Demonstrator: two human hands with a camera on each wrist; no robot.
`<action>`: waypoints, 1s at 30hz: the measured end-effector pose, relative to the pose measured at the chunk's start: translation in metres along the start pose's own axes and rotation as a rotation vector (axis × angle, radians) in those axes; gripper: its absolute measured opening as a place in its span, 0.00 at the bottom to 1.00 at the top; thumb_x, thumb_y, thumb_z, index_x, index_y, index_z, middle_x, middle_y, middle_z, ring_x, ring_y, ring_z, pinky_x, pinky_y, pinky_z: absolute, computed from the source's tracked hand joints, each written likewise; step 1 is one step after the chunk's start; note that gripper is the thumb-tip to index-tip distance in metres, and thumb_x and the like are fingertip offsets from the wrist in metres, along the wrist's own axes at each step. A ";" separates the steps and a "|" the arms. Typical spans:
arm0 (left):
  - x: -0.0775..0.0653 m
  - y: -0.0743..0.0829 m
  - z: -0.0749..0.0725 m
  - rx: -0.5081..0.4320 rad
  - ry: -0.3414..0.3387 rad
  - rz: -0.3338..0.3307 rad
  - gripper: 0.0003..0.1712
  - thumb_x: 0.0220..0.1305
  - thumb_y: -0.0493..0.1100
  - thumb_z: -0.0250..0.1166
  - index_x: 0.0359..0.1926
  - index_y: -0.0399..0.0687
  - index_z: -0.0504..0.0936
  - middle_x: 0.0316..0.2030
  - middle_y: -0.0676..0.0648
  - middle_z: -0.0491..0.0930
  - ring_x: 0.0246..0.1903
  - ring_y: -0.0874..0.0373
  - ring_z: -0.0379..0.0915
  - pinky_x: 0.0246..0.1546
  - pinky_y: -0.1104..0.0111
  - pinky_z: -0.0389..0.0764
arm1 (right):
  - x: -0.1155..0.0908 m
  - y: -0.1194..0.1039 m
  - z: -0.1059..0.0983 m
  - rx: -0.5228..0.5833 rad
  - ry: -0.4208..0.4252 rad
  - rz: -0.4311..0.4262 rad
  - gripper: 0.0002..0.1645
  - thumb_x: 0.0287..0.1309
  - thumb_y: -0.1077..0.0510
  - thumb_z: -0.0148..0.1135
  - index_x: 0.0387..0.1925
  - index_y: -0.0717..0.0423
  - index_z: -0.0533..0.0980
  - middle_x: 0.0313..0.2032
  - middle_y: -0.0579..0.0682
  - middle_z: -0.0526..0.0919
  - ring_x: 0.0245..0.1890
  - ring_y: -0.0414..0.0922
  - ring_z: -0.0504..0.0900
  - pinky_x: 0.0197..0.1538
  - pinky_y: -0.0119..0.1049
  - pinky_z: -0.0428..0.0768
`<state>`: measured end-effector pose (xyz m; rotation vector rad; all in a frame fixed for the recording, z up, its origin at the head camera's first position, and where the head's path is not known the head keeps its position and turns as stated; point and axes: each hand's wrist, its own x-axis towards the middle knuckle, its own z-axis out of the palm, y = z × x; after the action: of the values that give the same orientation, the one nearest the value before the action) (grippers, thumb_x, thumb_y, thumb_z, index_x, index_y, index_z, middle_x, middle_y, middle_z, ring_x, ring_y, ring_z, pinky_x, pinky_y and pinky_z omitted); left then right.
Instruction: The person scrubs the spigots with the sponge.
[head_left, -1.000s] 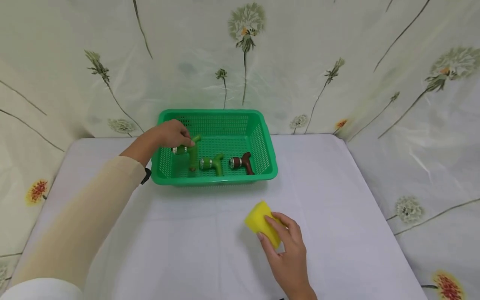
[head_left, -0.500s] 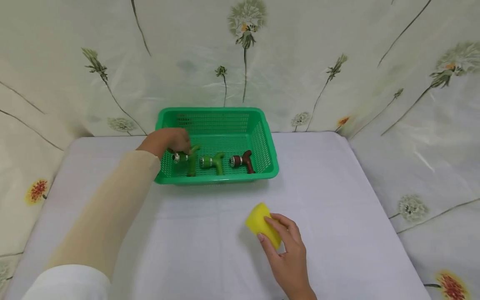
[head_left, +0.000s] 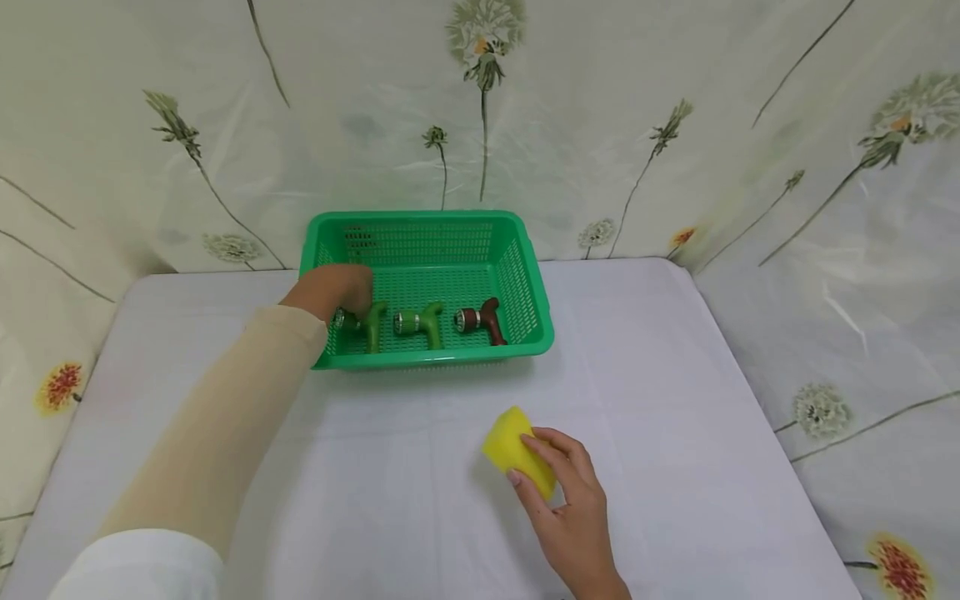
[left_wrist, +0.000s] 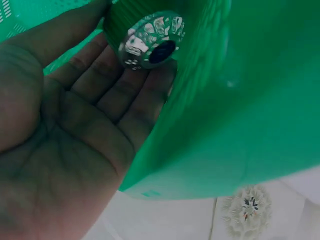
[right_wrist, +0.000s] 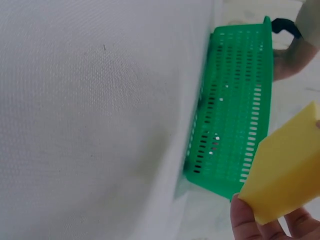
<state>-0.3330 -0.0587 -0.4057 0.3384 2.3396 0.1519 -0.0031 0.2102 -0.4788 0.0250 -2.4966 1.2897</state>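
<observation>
Inside the green plastic basket (head_left: pixel 431 357), my left hand (head_left: pixel 347 288) grips the leftmost green pistol-shaped piece (head_left: pixel 372 332). The left wrist view shows its ribbed barrel with a patterned silvery end (left_wrist: pixel 152 42) between thumb and fingers; the rest is hidden. Another green pistol-shaped piece (head_left: pixel 431 325) lies beside it, then a brown one (head_left: pixel 489 321) of the same shape. In front of the basket, my right hand (head_left: pixel 573 508) holds a yellow sponge (head_left: pixel 517 450) between thumb and fingers, just above the white cloth by its shadow.
A table with a white cloth (head_left: pixel 637 392) carries the basket near its far edge. Behind it hangs a floral-printed curtain or sheet (head_left: pixel 585 108), which also runs along the sides.
My left hand has lowered the green piece from a raised position down to the basket floor, in line with the others. The right hand and sponge stay almost in place.
</observation>
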 end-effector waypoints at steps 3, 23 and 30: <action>-0.002 0.002 0.001 0.018 0.016 -0.004 0.06 0.72 0.34 0.63 0.47 0.36 0.80 0.41 0.41 0.80 0.40 0.49 0.74 0.42 0.59 0.80 | 0.001 -0.002 -0.001 0.000 0.001 -0.003 0.27 0.60 0.61 0.77 0.60 0.46 0.82 0.64 0.45 0.75 0.62 0.45 0.76 0.63 0.25 0.74; -0.015 0.008 0.011 0.021 0.066 0.016 0.17 0.71 0.32 0.65 0.58 0.32 0.77 0.50 0.36 0.79 0.44 0.45 0.76 0.45 0.56 0.83 | 0.002 -0.002 -0.006 -0.001 0.006 -0.035 0.27 0.60 0.63 0.77 0.61 0.49 0.82 0.63 0.48 0.76 0.61 0.48 0.77 0.62 0.25 0.75; -0.025 0.009 0.010 0.118 0.118 0.037 0.19 0.74 0.33 0.61 0.63 0.31 0.76 0.52 0.36 0.80 0.45 0.47 0.75 0.51 0.53 0.81 | 0.003 0.000 -0.010 -0.015 0.014 -0.024 0.27 0.60 0.62 0.78 0.61 0.49 0.82 0.63 0.49 0.76 0.61 0.48 0.77 0.63 0.24 0.74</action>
<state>-0.3072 -0.0572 -0.3947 0.4417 2.4657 0.0534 -0.0027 0.2181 -0.4727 0.0425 -2.4862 1.2574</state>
